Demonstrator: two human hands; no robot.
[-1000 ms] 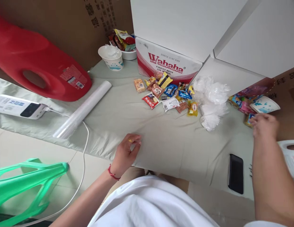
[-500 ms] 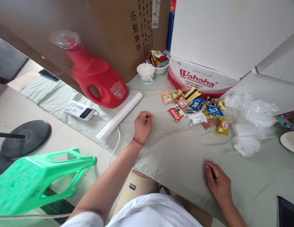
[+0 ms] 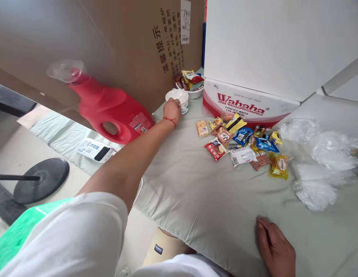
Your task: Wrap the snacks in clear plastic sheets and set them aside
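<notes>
My left hand (image 3: pixel 172 110) is stretched far forward to a white paper cup (image 3: pixel 184 103), its fingers closed at the cup's near rim. The fingertips are partly hidden behind the back of the hand. Something whitish shows inside the cup. Just behind the cup stands a white bowl (image 3: pixel 196 94) filled with wrapped snacks (image 3: pixel 190 79). My right hand (image 3: pixel 277 248) rests on the cloth near the front edge, fingers curled in, with nothing visible in it.
Several packaged snacks (image 3: pixel 222 134) lie in a heap before a Wahaha carton (image 3: pixel 245 100). Clear plastic bags (image 3: pixel 317 188) are at the right. A red jug (image 3: pixel 109 105) leans by a large cardboard box (image 3: pixel 124 46); a white power bank (image 3: pixel 94 150) lies beside it.
My left hand has moved forward from the cloth to the cup and closed at its rim. My right hand stays curled on the cloth. The view has shifted slightly.
</notes>
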